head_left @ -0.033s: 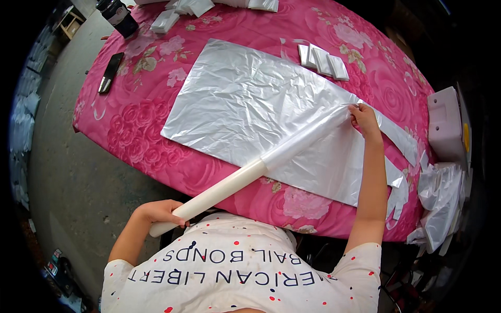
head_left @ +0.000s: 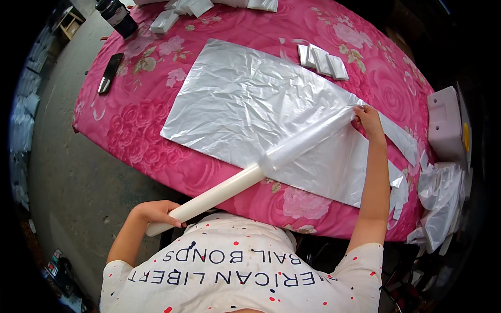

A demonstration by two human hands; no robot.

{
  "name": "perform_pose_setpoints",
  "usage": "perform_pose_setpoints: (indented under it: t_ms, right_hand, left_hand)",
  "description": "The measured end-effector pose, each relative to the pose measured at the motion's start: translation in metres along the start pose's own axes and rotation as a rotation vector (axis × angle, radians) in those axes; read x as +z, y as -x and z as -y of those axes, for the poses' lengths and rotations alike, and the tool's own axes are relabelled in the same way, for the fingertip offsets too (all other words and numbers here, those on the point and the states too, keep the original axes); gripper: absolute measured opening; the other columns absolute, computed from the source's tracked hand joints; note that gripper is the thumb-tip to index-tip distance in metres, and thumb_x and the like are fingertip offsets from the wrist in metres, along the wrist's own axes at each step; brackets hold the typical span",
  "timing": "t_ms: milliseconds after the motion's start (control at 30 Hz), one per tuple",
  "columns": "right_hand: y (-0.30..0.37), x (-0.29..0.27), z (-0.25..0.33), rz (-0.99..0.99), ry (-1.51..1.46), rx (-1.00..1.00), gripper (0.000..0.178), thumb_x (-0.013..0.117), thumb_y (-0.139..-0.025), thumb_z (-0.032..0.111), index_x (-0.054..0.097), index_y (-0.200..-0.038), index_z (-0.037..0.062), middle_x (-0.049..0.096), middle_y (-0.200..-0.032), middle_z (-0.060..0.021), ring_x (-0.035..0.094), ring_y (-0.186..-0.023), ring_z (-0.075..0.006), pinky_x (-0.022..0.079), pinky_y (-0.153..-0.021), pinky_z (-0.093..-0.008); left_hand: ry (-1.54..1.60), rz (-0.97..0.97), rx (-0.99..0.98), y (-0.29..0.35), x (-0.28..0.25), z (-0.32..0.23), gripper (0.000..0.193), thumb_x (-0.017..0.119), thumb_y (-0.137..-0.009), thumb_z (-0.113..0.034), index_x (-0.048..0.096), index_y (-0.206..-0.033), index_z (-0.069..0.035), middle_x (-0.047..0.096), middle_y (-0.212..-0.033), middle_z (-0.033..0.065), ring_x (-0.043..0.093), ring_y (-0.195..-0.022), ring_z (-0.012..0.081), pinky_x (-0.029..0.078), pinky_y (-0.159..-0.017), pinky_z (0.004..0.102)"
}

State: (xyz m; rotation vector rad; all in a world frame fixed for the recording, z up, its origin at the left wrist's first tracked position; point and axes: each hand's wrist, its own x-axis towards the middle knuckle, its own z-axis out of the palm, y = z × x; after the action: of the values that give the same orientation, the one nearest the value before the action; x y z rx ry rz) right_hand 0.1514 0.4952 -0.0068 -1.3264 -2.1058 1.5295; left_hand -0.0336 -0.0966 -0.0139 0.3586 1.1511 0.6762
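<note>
My left hand [head_left: 159, 213] is closed around the lower end of a long cream-coloured tube [head_left: 219, 191]. The tube slants up to the right, over the table's near edge. A loose sleeve of clear plastic film [head_left: 308, 140] runs on from the tube's upper end. My right hand [head_left: 369, 121] pinches the far end of that film between thumb and fingers. Whether the tube continues inside the film is hard to make out. Beneath lies a broad, wrinkled stack of silvery clear plastic sheets [head_left: 224, 94], spread flat on the table.
A pink floral cloth [head_left: 141, 125] covers the table. Folded plastic packets [head_left: 323, 61] lie beyond the sheets. A black phone [head_left: 110, 73] and a dark bottle [head_left: 118, 18] are at the far left. Plastic strips [head_left: 399, 136], a pale pink box [head_left: 444, 124] and crumpled plastic [head_left: 439, 195] are at the right.
My right hand has moved slightly right with the film's end. My left hand and the tube have shifted a little to the lower left. The film around the tube's upper end looks wider and looser.
</note>
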Motion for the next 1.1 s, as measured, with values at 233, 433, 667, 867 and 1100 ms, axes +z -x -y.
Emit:
perform_pose_setpoints:
  t_ms: [233, 433, 667, 867, 1100]
  right_hand:
    - [0.014, 0.015, 0.021, 0.072, 0.015, -0.053, 0.014, 0.061, -0.085, 0.016, 0.060, -0.084, 0.0016, 0.054, -0.065, 0.0009, 0.047, -0.053, -0.0055, 0.039, -0.049, -0.0199]
    - [0.014, 0.060, 0.034, 0.256, 0.143, -0.130, 0.016, 0.060, -0.085, 0.015, 0.061, -0.083, -0.0011, 0.055, -0.067, -0.0003, 0.049, -0.057, -0.0068, 0.041, -0.052, -0.0225]
    - [0.011, 0.078, 0.042, 0.302, 0.235, -0.205, 0.017, 0.060, -0.085, 0.015, 0.062, -0.085, -0.0017, 0.056, -0.068, -0.0003, 0.050, -0.059, -0.0073, 0.042, -0.055, -0.0238]
    - [0.005, 0.073, 0.035, 0.157, 0.366, -0.219, 0.019, 0.061, -0.084, 0.016, 0.061, -0.090, -0.0013, 0.060, -0.080, -0.0072, 0.055, -0.068, -0.0133, 0.046, -0.065, -0.0277]
    - [0.095, 0.098, 0.054, 0.009, 0.387, -0.654, 0.039, 0.065, -0.078, 0.019, 0.054, -0.112, 0.0033, 0.054, -0.109, -0.0160, 0.055, -0.094, -0.0317, 0.045, -0.083, -0.0378]
  left_hand:
    - [-0.701, -0.083, 0.120, -0.014, 0.005, -0.095, 0.043, 0.074, -0.069, -0.022, 0.061, -0.105, -0.003, 0.066, -0.094, 0.0104, 0.062, -0.086, 0.0222, 0.047, -0.076, 0.0314]
    - [-1.326, -0.435, 0.486, -0.076, 0.025, -0.191, 0.043, 0.070, -0.067, -0.017, 0.058, -0.107, -0.005, 0.062, -0.092, 0.0103, 0.060, -0.087, 0.0291, 0.048, -0.075, 0.0377]
    - [-1.555, -0.265, 1.300, -0.161, 0.031, -0.176, 0.054, 0.064, -0.075, -0.032, 0.050, -0.114, 0.003, 0.053, -0.114, 0.0173, 0.052, -0.106, 0.0317, 0.043, -0.090, 0.0391]
    - [-1.651, -0.110, 1.023, -0.178, 0.057, -0.143, 0.087, 0.040, -0.082, -0.059, 0.026, -0.137, 0.006, 0.021, -0.147, 0.0187, 0.016, -0.138, 0.0290, 0.013, -0.111, 0.0428]
    - [-1.598, -0.155, 1.043, -0.179, 0.061, -0.131, 0.085, 0.042, -0.081, -0.058, 0.029, -0.136, 0.005, 0.023, -0.146, 0.0193, 0.018, -0.137, 0.0292, 0.015, -0.110, 0.0434]
